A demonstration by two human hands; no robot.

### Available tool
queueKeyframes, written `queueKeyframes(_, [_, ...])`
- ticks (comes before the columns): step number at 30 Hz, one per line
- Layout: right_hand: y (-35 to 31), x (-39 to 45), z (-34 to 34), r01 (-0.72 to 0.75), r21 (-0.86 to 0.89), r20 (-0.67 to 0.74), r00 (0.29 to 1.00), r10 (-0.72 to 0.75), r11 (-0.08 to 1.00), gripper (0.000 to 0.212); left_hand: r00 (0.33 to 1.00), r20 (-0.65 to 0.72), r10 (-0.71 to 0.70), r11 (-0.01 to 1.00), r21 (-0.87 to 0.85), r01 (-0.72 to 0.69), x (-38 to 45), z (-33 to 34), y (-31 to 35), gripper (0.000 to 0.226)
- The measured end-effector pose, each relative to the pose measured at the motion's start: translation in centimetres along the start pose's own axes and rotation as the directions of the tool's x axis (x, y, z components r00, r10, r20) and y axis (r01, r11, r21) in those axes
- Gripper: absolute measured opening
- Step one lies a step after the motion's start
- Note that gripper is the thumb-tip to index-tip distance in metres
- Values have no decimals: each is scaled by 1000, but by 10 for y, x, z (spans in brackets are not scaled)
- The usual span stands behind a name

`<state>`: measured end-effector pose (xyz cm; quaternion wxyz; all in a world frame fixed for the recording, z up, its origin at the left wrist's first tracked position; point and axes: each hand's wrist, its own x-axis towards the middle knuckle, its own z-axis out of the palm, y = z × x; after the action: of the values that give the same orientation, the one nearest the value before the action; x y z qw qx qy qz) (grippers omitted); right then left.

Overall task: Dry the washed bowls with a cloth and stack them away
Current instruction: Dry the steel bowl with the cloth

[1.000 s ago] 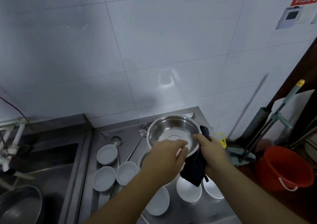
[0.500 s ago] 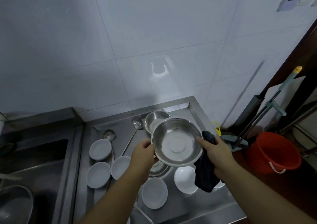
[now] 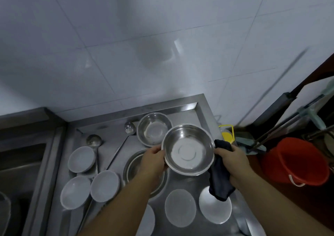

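Note:
I hold a steel bowl [image 3: 188, 149] above the steel counter [image 3: 200, 109], its inside facing me. My left hand [image 3: 154, 159] grips its left rim. My right hand [image 3: 233, 161] grips a dark cloth [image 3: 219, 181] against the bowl's right rim. The cloth hangs down below the bowl. A second steel bowl [image 3: 153, 128] stands on the counter behind it, and another steel bowl [image 3: 133, 165] lies partly hidden under my left forearm. Several white bowls [image 3: 81, 159] lie spread on the counter.
Two ladles [image 3: 94, 140] lie on the counter's left part. A sink [image 3: 19, 163] opens at the left. To the right of the counter stand a red bucket [image 3: 296, 160], a yellow item [image 3: 226, 135] and mop handles [image 3: 282, 125]. A tiled wall rises behind.
The held bowl has come off the stack and moved nearer and slightly right, uncovering the bowl behind it. My left hand shifted from over the bowl to its left rim. The view tilted down.

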<state>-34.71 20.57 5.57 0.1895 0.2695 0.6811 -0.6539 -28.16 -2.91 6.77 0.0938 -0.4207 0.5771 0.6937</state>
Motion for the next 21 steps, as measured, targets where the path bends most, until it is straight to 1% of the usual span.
queueKeyframes(3, [0,36,-3,54,-150,-39,997,-60,987,29,999,6,-39,999,-15,39,29,22,-5,23])
queueKeyframes(5, [1,56,-3,77,-254,-46,995,-92,964,30,998,2,-61,998,-11,61,45,36,-7,18])
queueKeyframes(8, [3,81,-2,86,-386,-47,993,-113,919,33,995,-5,-96,995,10,96,72,52,-13,41])
queueKeyframes(10, [6,97,-3,87,-453,-39,992,-117,887,32,993,-28,-117,993,5,118,92,59,-20,43])
queueKeyframes(15, [16,133,2,102,-525,-21,991,-132,845,13,987,-114,-113,993,7,115,129,69,-37,41])
queueKeyframes(18, [19,147,10,104,-552,-16,991,-135,827,17,986,-130,-108,994,-17,107,145,72,-44,32])
queueKeyframes(21, [20,155,18,111,-573,-21,989,-149,812,16,984,-146,-105,994,-35,101,156,73,-51,32])
